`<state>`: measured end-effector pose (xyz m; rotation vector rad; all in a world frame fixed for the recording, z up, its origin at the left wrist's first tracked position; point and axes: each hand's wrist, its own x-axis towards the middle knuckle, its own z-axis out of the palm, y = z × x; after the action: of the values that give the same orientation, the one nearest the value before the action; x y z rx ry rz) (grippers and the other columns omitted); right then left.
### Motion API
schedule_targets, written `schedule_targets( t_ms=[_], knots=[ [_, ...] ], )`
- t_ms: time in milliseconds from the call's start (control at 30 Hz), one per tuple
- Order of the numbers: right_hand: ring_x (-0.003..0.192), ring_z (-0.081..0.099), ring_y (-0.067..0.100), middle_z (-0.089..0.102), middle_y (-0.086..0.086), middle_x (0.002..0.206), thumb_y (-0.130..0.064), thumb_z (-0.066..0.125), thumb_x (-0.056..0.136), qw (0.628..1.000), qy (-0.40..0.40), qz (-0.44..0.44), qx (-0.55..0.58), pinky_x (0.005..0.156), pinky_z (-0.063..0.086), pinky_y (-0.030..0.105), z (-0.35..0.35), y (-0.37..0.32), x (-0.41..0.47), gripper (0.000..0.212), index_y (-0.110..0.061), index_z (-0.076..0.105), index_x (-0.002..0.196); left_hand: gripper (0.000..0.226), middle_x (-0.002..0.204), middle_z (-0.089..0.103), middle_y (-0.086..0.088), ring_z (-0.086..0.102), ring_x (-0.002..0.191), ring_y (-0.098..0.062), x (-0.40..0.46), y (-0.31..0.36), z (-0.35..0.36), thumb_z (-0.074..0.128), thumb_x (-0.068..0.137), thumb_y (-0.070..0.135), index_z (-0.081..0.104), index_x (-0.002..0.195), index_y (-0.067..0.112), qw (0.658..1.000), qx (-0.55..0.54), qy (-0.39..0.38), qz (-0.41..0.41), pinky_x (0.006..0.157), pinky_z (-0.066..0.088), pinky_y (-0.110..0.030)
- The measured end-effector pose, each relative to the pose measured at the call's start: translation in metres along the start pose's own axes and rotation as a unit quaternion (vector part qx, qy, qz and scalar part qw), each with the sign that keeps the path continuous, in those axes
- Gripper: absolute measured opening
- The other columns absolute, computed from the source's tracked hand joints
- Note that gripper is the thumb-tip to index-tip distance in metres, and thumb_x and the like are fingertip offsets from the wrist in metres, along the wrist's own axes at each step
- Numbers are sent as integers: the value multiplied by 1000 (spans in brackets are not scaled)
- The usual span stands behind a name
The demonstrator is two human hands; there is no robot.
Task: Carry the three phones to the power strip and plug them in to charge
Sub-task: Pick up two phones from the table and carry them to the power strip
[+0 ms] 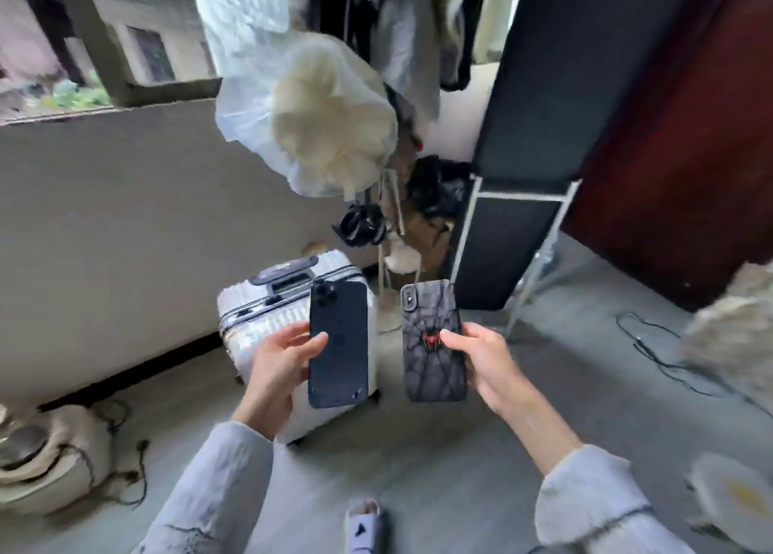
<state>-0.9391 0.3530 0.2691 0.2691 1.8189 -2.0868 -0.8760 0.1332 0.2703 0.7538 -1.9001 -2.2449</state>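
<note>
My left hand (279, 365) grips a dark blue phone (339, 344) by its left edge, back side facing me, upright. In my right hand (487, 363) is a second phone in a grey spider-web case with a red spider (433, 340), also upright and back side up. The two phones are held side by side, a small gap between them, above the floor. A third phone and the power strip do not show in this view. A black cable (652, 344) lies on the floor at the right.
A silver ribbed suitcase (259, 306) stands just behind the left phone. Bagged clothes (322, 122) hang overhead in the middle. A black shelf unit with a white frame (514, 202) stands at the right. A cream bag (46, 461) lies at the lower left.
</note>
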Motion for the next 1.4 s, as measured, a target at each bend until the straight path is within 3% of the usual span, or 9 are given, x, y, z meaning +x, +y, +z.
schedule_targets(
  t_ms=[100,333,500,600,700,900,1000,1133,1400],
  knots=[
    [72,62,21,67,11,82,1,55,85,996,82,-25,38,65,52,29,-61,-21,39,10,-5,63,85,17,91,70,1,64,75,-9,50,1,78,58,86,7,67,96,17,996,21,-81,-1,50,50,-16],
    [73,60,21,66,11,83,0,56,84,963,247,-63,89,67,48,28,-195,-77,97,10,-6,64,85,22,99,67,-12,62,84,-23,155,16,265,57,87,7,64,107,6,968,55,-243,-21,67,48,-30],
    [68,61,17,67,8,80,-3,57,83,925,355,-69,118,56,50,21,-290,-104,103,10,-8,65,85,23,99,65,-14,60,86,-26,184,15,399,59,85,7,64,107,4,935,79,-343,-48,72,48,-33],
    [69,62,19,68,9,81,-4,59,82,903,407,-68,123,66,49,29,-349,-111,109,8,-7,66,87,22,99,64,-13,58,87,-26,189,5,472,60,84,7,64,106,4,914,98,-387,-75,74,45,-33],
    [67,64,19,69,9,80,-4,60,82,884,438,-71,149,65,51,29,-410,-117,125,10,-5,66,90,26,98,62,-14,57,85,-26,192,-7,543,60,84,6,61,109,0,897,116,-414,-98,74,43,-33],
    [59,64,11,68,5,77,-7,61,82,873,451,-80,165,49,50,17,-538,-148,161,7,-10,66,84,19,87,64,-7,59,74,-19,193,-16,698,56,86,3,63,103,5,886,134,-433,-95,47,48,-16],
    [60,64,13,68,7,79,-5,60,82,863,466,-82,175,51,51,18,-601,-166,168,10,-7,66,90,17,87,64,-7,60,74,-17,193,-19,772,56,86,3,64,101,6,879,144,-445,-91,49,49,-15],
    [72,60,24,65,15,87,-3,60,82,842,501,-67,187,70,49,33,-684,-188,180,18,-1,63,100,16,89,67,-4,62,79,-16,198,-33,858,58,85,5,67,97,11,868,161,-458,-103,66,48,-25],
    [65,62,16,68,6,78,-6,62,82,835,521,-32,173,60,46,25,-842,-217,248,6,-10,65,85,13,82,65,-5,60,75,-18,232,-71,1045,58,85,2,63,80,14,860,177,-461,-128,70,46,-30]
  ],
)
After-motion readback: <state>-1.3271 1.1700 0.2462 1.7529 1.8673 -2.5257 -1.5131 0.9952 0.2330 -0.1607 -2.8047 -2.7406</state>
